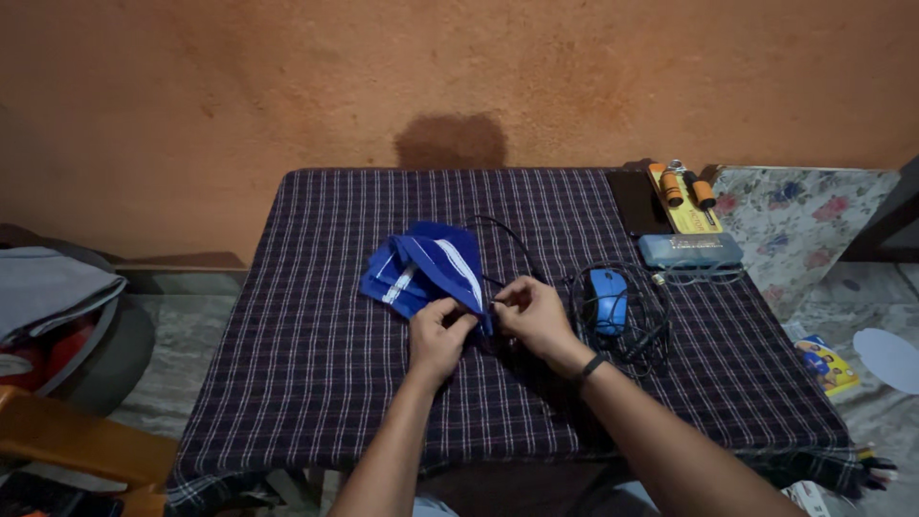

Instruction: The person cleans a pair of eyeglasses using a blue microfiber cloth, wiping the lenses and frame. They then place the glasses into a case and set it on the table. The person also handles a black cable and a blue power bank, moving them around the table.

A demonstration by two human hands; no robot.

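Observation:
A blue cloth pouch with white stripes (421, 266) lies near the middle of a table covered by a dark checked cloth (316, 383). My left hand (438, 335) pinches the pouch's near corner. My right hand (532, 316), with a black band on its wrist, pinches a thin black cable (512, 244) beside that same corner. The cable loops away over the table behind the pouch.
A blue computer mouse (607, 299) sits in a coil of black cable just right of my right hand. Farther back right lie a grey-blue box (691, 250), a dark flat object (638, 201) and an orange-handled hand gripper on a yellow card (685, 191). A flowered surface (814, 220) adjoins the table's right side.

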